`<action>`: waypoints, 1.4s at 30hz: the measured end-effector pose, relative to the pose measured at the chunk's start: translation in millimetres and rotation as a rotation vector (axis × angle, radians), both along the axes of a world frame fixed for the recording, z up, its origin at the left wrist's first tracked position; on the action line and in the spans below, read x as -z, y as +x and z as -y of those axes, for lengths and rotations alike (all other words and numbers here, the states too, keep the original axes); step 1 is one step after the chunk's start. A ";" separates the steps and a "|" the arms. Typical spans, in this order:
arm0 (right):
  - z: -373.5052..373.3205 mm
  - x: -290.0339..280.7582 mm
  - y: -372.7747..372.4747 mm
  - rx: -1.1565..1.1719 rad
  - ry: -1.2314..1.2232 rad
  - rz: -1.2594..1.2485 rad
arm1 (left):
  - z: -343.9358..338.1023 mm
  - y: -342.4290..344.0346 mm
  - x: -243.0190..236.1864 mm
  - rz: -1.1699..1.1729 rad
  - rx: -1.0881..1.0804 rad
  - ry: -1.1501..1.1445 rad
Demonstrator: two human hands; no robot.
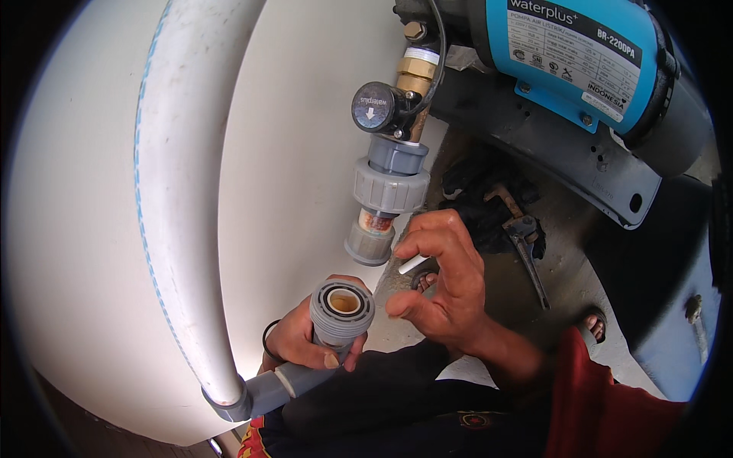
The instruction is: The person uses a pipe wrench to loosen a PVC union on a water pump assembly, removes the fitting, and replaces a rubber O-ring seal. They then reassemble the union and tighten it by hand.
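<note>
My left hand (299,336), with a black band at its wrist, is closed round a grey threaded pipe fitting (341,311) whose open end faces up, showing a dark ring and a cream inner bore. Below it runs a grey pipe (305,378). To the right, my right hand (454,282) has its fingers curled and its thumb well apart from the forefinger. A short white stick (413,264) juts from under the forefinger, seemingly gripped between the fingers. Just above hangs a grey union nut (391,188) with a smaller grey collar (369,244) under it, apart from the held fitting.
A blue and black electric pump (569,57) sits on a dark metal base (550,145) at upper right. Its brass fitting (416,72) carries a round black device (373,105). A pipe wrench (523,237) lies on the floor beside dark cloth. At left stands a thick white pipe (179,168).
</note>
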State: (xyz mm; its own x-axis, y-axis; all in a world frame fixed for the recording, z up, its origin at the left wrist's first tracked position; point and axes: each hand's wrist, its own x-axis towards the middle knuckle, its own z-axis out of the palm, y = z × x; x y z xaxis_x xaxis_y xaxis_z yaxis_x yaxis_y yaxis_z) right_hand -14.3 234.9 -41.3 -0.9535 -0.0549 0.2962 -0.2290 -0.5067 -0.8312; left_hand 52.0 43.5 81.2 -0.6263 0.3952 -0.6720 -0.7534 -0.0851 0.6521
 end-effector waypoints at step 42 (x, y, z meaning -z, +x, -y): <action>41.3 -5.6 -31.0 -0.209 -0.405 0.688 | 17.4 -17.4 64.3 -0.240 0.050 -0.160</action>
